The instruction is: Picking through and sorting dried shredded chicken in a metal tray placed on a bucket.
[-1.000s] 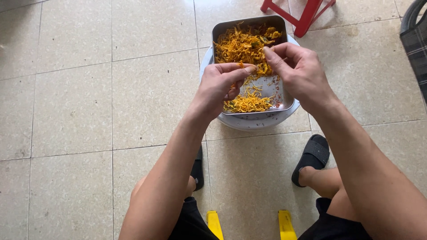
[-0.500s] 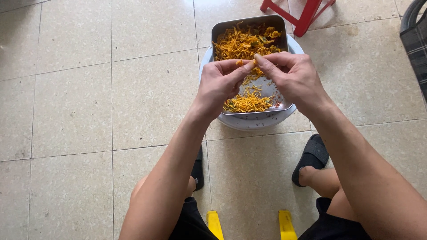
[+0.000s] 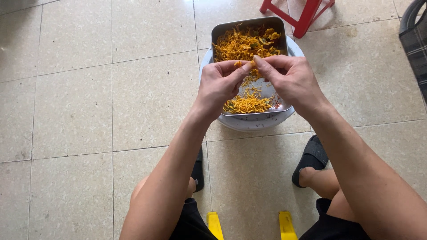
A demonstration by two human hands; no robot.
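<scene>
A rectangular metal tray (image 3: 218,33) rests on a white round basin (image 3: 249,122) on the tiled floor. It holds orange flower strands (image 3: 242,44) piled at the far end, and a smaller heap (image 3: 247,104) at the near end. Both hands hover over the tray's middle. My left hand (image 3: 218,86) and my right hand (image 3: 291,80) meet at the fingertips, pinching one small orange flower piece (image 3: 243,64) between them. Part of the tray's middle is hidden behind my hands.
A red plastic stool (image 3: 298,13) stands beyond the tray. A dark checked chair or bag edge (image 3: 416,40) is at the far right. My feet in black sandals (image 3: 311,158) flank the floor in front of the basin; yellow stool legs (image 3: 213,224) show below.
My hands have closed together: the right hand moved left, and the fingertips of both now pinch the same flower piece over the tray.
</scene>
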